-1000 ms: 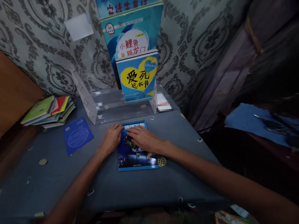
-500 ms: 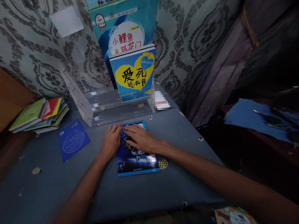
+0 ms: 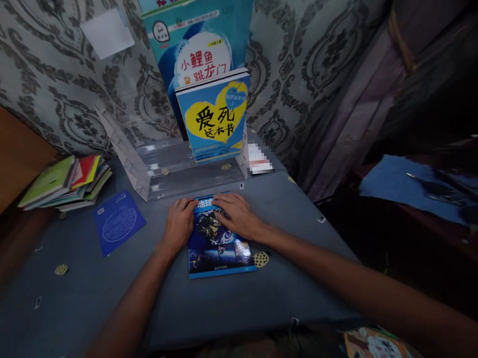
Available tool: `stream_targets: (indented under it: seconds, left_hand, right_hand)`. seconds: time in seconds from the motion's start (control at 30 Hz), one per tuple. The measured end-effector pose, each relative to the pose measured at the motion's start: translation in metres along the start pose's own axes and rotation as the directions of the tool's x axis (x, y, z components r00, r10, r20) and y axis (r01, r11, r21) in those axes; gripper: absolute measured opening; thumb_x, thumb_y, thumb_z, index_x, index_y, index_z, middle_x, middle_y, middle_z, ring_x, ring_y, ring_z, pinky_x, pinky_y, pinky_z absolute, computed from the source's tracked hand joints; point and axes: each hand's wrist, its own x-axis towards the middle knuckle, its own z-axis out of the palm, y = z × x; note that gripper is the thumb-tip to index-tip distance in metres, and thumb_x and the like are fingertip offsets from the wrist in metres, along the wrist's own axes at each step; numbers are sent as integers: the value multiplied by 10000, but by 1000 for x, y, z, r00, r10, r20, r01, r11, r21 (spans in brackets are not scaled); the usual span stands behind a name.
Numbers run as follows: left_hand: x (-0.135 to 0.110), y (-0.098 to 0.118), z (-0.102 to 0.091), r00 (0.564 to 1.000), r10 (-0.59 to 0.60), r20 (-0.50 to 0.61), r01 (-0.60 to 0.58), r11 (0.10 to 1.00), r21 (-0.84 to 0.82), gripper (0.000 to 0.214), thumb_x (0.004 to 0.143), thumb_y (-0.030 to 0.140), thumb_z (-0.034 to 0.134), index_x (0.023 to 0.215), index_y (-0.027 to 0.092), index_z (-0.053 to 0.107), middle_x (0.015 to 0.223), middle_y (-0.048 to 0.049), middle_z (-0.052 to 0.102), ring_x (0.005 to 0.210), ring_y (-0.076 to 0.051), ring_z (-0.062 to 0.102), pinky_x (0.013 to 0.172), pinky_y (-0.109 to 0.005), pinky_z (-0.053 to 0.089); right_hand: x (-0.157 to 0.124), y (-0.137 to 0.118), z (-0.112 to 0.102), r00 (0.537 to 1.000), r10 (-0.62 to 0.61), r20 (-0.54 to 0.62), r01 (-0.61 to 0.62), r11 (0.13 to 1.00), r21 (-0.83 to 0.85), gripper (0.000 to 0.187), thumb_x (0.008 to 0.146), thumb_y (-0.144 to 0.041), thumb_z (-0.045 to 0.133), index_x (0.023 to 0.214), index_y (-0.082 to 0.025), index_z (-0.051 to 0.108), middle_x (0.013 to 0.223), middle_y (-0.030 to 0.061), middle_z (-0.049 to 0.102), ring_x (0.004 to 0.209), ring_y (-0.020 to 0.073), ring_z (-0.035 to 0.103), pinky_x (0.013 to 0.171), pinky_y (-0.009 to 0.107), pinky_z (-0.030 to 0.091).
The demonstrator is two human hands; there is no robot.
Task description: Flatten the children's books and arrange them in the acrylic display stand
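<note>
A dark blue book [image 3: 214,255] with a picture of the Earth on its cover lies flat on the cloth-covered table. My left hand [image 3: 179,221] rests on the book's upper left edge, fingers stretched toward its top corner. Across the upper right part of the cover lies my right hand [image 3: 238,216], palm down with its fingers extended and the thumb apart. Neither hand grips the book. Part of the title shows between the hands; the top right corner is covered by the right hand.
Behind the book stands a clear stepped rack [image 3: 132,165] holding a blue book with a yellow heart [image 3: 215,120] and a taller teal book [image 3: 198,33]. At left are a stack of books [image 3: 67,181] and a blue booklet [image 3: 120,221]. The table's right edge slopes toward me.
My right hand has slid to the right across the cover, uncovering part of the title and the Earth picture. My left hand stays at the left edge.
</note>
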Motion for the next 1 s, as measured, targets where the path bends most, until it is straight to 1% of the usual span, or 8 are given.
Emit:
stream_targets:
  seconds: [0.13,0.3,0.4,0.5,0.57,0.7,0.83,1.0]
  left_hand:
    - [-1,-1,-1,1000,4,6,-4,1000,-26,444,921,51,435,1280,179,662,1265,-112,667,1161,-255,602,1049,-441,511]
    - [-6,1,-3,1000,-4,23,5,999,-48,423,959,91,421,1302,206,640,1366,-109,646,1265,-258,599,1116,-458,485]
    - [-10,6,-2,998,-10,64,10,1000,-10,373,1015,191,415,1339,177,601,1457,-143,594,1378,-287,534,1153,-503,442]
    - [-15,11,1,994,-31,106,26,999,46,407,1051,273,376,1403,146,537,1536,-192,510,1467,-320,438,1158,-573,405]
    - [-16,13,1,991,-30,127,23,998,59,431,1062,287,347,1441,148,500,1560,-202,478,1489,-312,408,1167,-584,385]
    - [-12,9,-4,984,-38,175,27,998,63,452,1057,247,339,1479,143,462,1560,-202,478,1502,-295,390,1178,-582,369]
    - [-1,-2,-11,973,-40,227,29,998,54,494,1005,114,350,1481,161,473,1552,-185,494,1503,-298,388,1175,-618,358]
    - [10,-9,-14,966,-39,255,33,999,29,594,920,9,383,1472,199,496,1549,-163,505,1506,-299,383,1161,-642,361]
  right_hand:
    - [-6,11,-5,996,78,-51,-80,996,-47,329,981,-248,530,1264,-161,673,1379,167,658,1302,295,584,1125,549,395]
    - [-7,16,-8,994,96,-52,-98,994,-39,316,975,-242,533,1246,-173,679,1355,158,677,1288,290,602,1125,547,394]
    - [-5,18,-11,993,109,-50,-110,994,0,315,974,-228,522,1231,-157,689,1339,160,688,1275,297,615,1124,552,401]
    - [-2,22,-15,993,110,-51,-106,992,70,319,979,-211,498,1222,-167,699,1286,135,722,1226,284,650,1093,516,448]
    - [-1,25,-17,991,118,-58,-111,988,110,329,979,-210,494,1236,-176,696,1258,121,738,1199,272,667,1069,484,480]
    - [-1,25,-19,982,175,-74,-164,976,141,345,972,-210,501,1257,-172,692,1247,117,743,1181,265,677,1051,447,504]
    - [-6,16,-19,968,233,-91,-217,964,153,338,981,-230,500,1242,-167,705,1208,121,759,1110,275,707,995,435,532]
    - [-12,11,-19,968,234,-86,-214,957,195,316,998,-253,497,1212,-187,719,1122,94,786,968,244,738,900,379,555]
